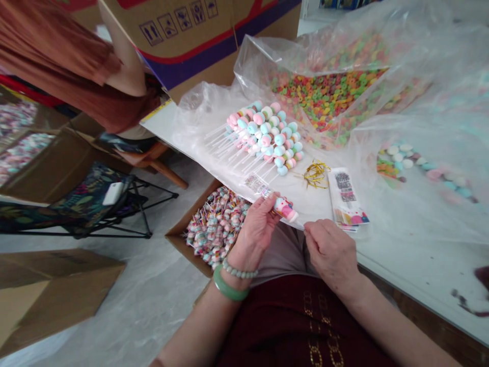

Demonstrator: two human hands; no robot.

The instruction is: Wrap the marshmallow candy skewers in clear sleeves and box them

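My left hand [256, 230] is closed round a small wrapped candy packet [281, 206], pink and white, held at the table's near edge. My right hand [331, 251] sits just right of it, fingers curled in a pinch near the packet's lower end; what it grips is hidden. Beyond them lies a pile of pastel marshmallow sticks [263, 136] on clear plastic. A bunch of gold twist ties [315, 173] and a stack of printed bags [347, 200] lie to the right of the sticks.
A big plastic bag of coloured cereal rings [332, 92] sits at the back of the white table [412, 265]. A cardboard box of wrapped sweets [216, 225] stands on the floor. Another person in a rust sleeve [64, 61] is at top left, near a folding chair [99, 204].
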